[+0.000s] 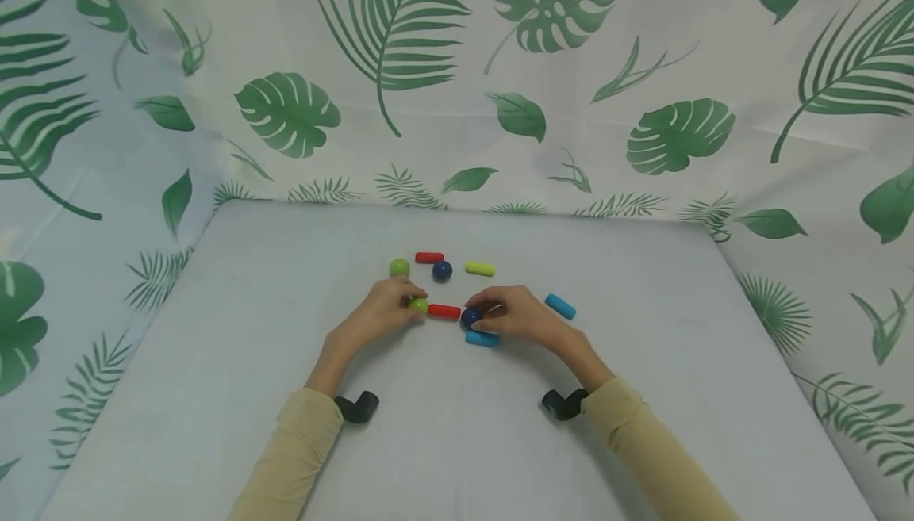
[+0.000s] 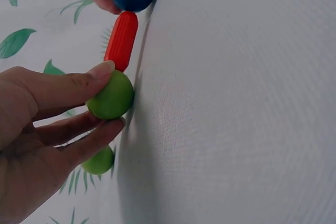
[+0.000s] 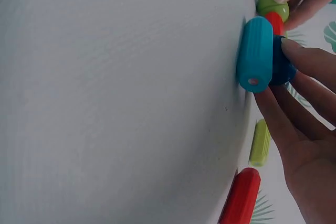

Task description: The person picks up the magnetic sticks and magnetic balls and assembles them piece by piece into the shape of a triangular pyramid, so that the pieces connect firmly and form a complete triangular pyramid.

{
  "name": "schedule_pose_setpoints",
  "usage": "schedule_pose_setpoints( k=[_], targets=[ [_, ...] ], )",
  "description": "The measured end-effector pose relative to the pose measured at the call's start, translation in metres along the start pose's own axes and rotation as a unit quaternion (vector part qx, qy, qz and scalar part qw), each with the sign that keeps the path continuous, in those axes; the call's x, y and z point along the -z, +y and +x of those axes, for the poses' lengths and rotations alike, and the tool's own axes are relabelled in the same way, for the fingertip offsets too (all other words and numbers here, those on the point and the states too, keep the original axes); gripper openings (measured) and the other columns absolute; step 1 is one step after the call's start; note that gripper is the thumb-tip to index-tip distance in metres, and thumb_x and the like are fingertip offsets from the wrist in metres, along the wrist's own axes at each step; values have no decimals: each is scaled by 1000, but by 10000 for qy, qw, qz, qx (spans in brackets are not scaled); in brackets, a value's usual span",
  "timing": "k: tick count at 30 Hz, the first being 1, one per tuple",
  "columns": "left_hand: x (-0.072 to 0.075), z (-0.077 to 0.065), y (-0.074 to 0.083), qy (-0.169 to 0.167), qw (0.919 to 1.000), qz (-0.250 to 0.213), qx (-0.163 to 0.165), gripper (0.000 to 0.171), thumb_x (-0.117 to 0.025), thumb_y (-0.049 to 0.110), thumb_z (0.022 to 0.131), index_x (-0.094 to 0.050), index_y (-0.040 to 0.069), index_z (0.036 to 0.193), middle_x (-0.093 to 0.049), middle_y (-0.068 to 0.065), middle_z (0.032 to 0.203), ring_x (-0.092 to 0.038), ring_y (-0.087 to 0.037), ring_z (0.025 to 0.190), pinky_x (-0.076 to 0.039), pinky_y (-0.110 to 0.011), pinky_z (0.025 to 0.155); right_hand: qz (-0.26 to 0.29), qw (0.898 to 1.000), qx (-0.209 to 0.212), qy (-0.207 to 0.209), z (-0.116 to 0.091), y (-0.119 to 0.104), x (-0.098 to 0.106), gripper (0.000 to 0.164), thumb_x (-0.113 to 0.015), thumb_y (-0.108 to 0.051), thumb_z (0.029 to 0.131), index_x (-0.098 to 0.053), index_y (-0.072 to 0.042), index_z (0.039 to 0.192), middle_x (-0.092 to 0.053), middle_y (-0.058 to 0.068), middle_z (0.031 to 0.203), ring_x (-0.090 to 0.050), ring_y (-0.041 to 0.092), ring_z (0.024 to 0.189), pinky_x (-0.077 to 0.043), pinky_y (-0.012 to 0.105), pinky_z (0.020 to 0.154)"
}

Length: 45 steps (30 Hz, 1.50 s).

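My left hand (image 1: 385, 311) pinches a lime-green ball (image 2: 111, 96) between thumb and fingers. A red ridged stick (image 1: 444, 311) runs from that ball toward a dark blue ball (image 1: 470, 318); in the left wrist view its ends appear to touch both balls. My right hand (image 1: 517, 313) holds the dark blue ball between thumb and fingers. Close by on the near side lies a light blue ridged stick (image 3: 255, 54) with a small hole in its end, partly covering the blue ball in the right wrist view. Whether the pieces are joined I cannot tell.
Behind the hands lie another green ball (image 1: 399, 267), a second red stick (image 1: 429, 258), another dark blue ball (image 1: 442, 270) and a yellow-green stick (image 1: 480, 269). A second light blue stick (image 1: 560, 306) lies beyond the right forearm. Leaf-patterned cloth (image 1: 457, 148) borders the white table (image 1: 457, 442).
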State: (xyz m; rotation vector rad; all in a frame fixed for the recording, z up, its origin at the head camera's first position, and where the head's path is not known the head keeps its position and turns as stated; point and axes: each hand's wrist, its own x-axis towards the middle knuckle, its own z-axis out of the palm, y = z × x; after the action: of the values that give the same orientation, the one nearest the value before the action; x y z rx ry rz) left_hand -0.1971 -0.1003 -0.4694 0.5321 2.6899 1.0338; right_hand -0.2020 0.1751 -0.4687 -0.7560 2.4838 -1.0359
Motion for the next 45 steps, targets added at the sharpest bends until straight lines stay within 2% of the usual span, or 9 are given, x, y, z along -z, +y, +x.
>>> schedule_pose_setpoints(
  k=[12, 19, 26, 32, 37, 42, 45],
  targets=[
    [-1, -2, 0, -69, 10000, 22, -25, 35, -79, 6, 88, -73, 0, 122, -66, -7, 105, -58, -19, 93, -55, -33, 85, 150, 9998, 100, 26, -3, -6, -8, 33, -74, -7, 94, -70, -2, 126, -73, 12, 120, -69, 25, 110, -58, 37, 97],
    [0, -2, 1, -8, 10000, -25, 63, 36, -78, 8, 90, -72, -1, 124, -68, -9, 109, -60, -21, 97, -55, -37, 88, 210, 9997, 95, -61, -6, -12, -14, 32, -77, -9, 92, -71, -6, 124, -73, 8, 118, -68, 22, 108, -58, 36, 97],
    [-2, -3, -3, 109, 9999, -56, -12, 35, -77, 11, 91, -72, -2, 124, -69, -11, 112, -63, -24, 102, -55, -40, 92, -44, 9988, 330, -356, -7, -21, -23, 35, -78, -13, 92, -70, -8, 125, -73, 8, 120, -70, 21, 108, -58, 33, 96],
    [-3, -4, -6, 161, 9998, -150, 21, 35, -76, 13, 92, -72, -1, 124, -68, -10, 112, -64, -25, 105, -56, -41, 93, -255, 9968, 677, -354, -9, -29, -33, 34, -78, -8, 90, -71, -6, 124, -74, 8, 120, -72, 20, 105, -59, 29, 93],
    [-4, -2, -7, 187, 9996, -210, 33, 34, -77, 13, 92, -73, 1, 124, -68, -10, 111, -65, -25, 106, -56, -40, 93, -39, 9940, 996, -458, -8, -34, -40, 34, -78, -6, 90, -71, -4, 123, -74, 9, 119, -72, 20, 104, -59, 26, 91],
    [-5, 0, -7, 199, 9991, -386, 4, 33, -76, 12, 92, -73, 2, 124, -71, -10, 116, -66, -28, 112, -55, -43, 98, 136, 9938, 994, -470, -8, -39, -47, 34, -78, -8, 91, -70, -5, 123, -73, 8, 117, -72, 18, 104, -58, 25, 91],
    [-4, 0, -7, 156, 9992, -358, -8, 34, -76, 12, 93, -73, 3, 125, -71, -10, 116, -65, -28, 110, -55, -44, 98, 61, 9947, 926, -445, -10, -42, -46, 34, -78, -9, 91, -70, -6, 124, -74, 7, 117, -72, 16, 103, -58, 25, 91]
  ],
)
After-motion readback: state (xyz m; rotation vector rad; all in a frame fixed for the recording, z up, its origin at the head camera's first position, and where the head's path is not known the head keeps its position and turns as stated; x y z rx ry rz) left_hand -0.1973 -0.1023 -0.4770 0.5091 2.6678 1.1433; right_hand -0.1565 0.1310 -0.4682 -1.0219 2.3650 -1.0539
